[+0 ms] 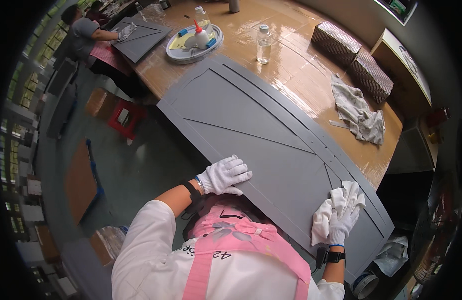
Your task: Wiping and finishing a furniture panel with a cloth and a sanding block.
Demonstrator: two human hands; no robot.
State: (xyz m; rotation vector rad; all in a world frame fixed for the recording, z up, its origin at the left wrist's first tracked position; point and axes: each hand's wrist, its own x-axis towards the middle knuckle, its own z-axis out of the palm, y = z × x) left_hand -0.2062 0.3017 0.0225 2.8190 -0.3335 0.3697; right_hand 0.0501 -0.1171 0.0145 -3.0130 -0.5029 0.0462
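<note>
A large grey panel (251,125) with grooved lines lies across the table's near side and juts out over its edge toward me. My left hand (223,176), in a white knit glove, rests at the panel's near edge with its fingers stretched out and nothing in them. Toward the panel's right end, my right hand (343,224), gloved the same way, presses a white cloth (322,220) against the grey surface. Part of the cloth bunches out to the left of that hand, and its folds partly hide the fingers.
Beyond the panel, the brown covered table (296,65) holds a round tray (180,56) with bottles, a clear bottle (263,45), patterned boxes (336,42) and a crumpled rag (358,110). A co-worker (93,40) wipes another grey panel (141,37). A red stool (127,119) stands left.
</note>
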